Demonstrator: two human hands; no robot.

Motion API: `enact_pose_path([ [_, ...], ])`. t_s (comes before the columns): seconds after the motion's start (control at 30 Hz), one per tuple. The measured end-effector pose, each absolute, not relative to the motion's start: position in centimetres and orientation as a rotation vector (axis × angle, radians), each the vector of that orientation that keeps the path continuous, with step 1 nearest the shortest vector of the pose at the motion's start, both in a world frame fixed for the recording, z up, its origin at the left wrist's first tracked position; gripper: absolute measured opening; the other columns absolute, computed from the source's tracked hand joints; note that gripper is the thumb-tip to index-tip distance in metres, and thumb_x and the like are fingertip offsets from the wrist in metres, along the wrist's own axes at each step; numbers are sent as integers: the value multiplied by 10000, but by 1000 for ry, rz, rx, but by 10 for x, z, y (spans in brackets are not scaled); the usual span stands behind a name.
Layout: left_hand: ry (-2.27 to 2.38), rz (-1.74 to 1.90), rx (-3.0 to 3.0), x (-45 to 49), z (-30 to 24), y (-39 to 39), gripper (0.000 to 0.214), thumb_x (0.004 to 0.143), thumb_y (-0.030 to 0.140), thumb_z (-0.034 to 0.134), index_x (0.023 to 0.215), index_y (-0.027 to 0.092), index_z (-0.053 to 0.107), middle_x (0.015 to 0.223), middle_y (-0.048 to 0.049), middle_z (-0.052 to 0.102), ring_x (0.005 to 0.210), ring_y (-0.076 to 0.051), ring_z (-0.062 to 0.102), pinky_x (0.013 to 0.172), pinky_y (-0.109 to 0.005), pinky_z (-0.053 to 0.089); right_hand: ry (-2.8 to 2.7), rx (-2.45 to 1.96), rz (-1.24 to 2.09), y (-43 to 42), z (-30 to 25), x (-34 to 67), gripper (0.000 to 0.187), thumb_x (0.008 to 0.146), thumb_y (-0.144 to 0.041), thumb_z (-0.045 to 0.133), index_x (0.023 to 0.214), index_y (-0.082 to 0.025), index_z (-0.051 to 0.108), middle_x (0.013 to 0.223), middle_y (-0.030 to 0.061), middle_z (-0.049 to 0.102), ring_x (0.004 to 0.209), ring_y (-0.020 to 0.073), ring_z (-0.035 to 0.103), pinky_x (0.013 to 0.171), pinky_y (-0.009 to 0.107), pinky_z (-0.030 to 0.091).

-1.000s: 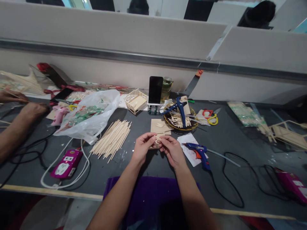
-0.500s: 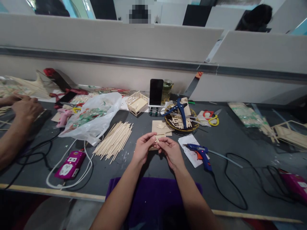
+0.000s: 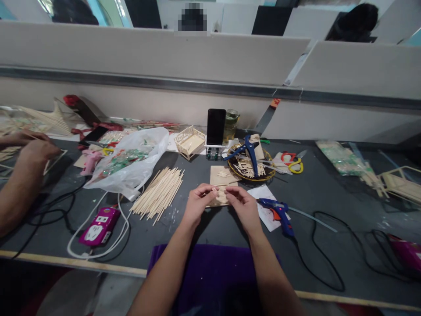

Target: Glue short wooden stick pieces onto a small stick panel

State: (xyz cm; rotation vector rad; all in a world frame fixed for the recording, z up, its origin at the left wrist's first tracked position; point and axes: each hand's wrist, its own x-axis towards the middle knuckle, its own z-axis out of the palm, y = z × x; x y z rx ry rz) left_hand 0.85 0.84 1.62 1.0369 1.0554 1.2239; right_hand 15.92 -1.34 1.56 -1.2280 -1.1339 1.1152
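My left hand (image 3: 196, 203) is pinched on a short wooden stick held just above a small panel of glued sticks (image 3: 222, 196) that lies on the dark table. My right hand (image 3: 244, 207) is beside it with its fingers curled at the panel's right end, fingertips touching or nearly touching the panel. A flat wooden board (image 3: 221, 174) with a few short pieces on it lies just behind the panel. A blue glue gun (image 3: 278, 210) rests on white paper to the right of my right hand.
A pile of long sticks (image 3: 160, 192) lies to the left, next to a white plastic bag (image 3: 130, 158) and a pink power strip (image 3: 95, 225). Behind are a phone on a stand (image 3: 215, 126), a basket with blue clippers (image 3: 249, 160), and scissors (image 3: 292, 159). Another person's hands (image 3: 31, 149) work at far left.
My hands have drawn slightly apart and lowered; the stick panel now lies on the table between them. The person at left has shifted their hands.
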Motion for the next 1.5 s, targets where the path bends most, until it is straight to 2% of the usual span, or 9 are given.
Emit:
enact_pose_path([
  [0.1, 1158, 1269, 1416, 13, 11, 8, 126, 697, 281, 719, 773, 182, 730, 768, -30, 617, 663, -113, 527, 598, -234, 409, -1293, -1288, 884, -17, 17, 170, 182, 812, -326, 609, 928, -201, 672, 910, 46, 675, 830, 173, 617, 730, 297, 495],
  [0.2, 1160, 1166, 1683, 23, 3, 3, 97, 760, 236, 665, 827, 200, 726, 759, -29, 599, 726, -136, 535, 641, -247, 408, -1489, -1322, 683, -27, 18, 177, 166, 864, -279, 547, 934, -212, 682, 905, 49, 658, 858, 177, 606, 772, 313, 484],
  [0.5, 1074, 876, 1864, 43, -21, -10, 97, 789, 202, 632, 834, 205, 717, 757, -16, 572, 765, -148, 530, 700, -261, 409, -1803, -1374, 383, -56, -1, 194, 286, 904, -176, 441, 1046, -217, 686, 872, 74, 626, 840, 186, 587, 741, 324, 486],
  [0.73, 1151, 807, 1876, 41, -18, -11, 117, 801, 163, 591, 783, 190, 703, 765, -17, 555, 754, -143, 520, 692, -253, 401, -1987, -1355, 298, -57, -10, 192, 337, 907, -150, 415, 1122, -236, 661, 887, 87, 641, 855, 208, 569, 748, 354, 490],
  [0.97, 1191, 787, 1878, 40, -18, -9, 117, 786, 146, 588, 780, 174, 701, 784, -18, 517, 777, -148, 513, 701, -249, 402, -2087, -1363, 226, -57, -11, 189, 359, 904, -125, 402, 1163, -202, 638, 916, 104, 639, 871, 224, 551, 757, 358, 492],
  [1.13, 1211, 757, 1881, 39, -17, -9, 126, 791, 144, 574, 761, 169, 694, 790, -19, 513, 780, -149, 515, 700, -247, 402, -2128, -1366, 191, -55, -12, 187, 341, 902, -115, 401, 1143, -155, 639, 909, 115, 638, 869, 229, 540, 756, 351, 487],
  [1.3, 1214, 725, 1922, 40, -17, -9, 137, 789, 140, 565, 756, 184, 690, 800, -18, 524, 773, -146, 517, 690, -247, 401, -2077, -1359, 232, -55, -13, 186, 329, 915, -158, 403, 1152, -189, 630, 906, 104, 651, 863, 223, 565, 772, 370, 492],
  [1.5, 1208, 710, 1987, 39, -12, -12, 131, 771, 123, 569, 760, 182, 686, 845, -30, 556, 786, -149, 526, 704, -253, 406, -1983, -1374, 281, -54, -10, 186, 257, 920, -215, 435, 1047, -195, 658, 897, 99, 661, 850, 218, 586, 775, 370, 483],
])
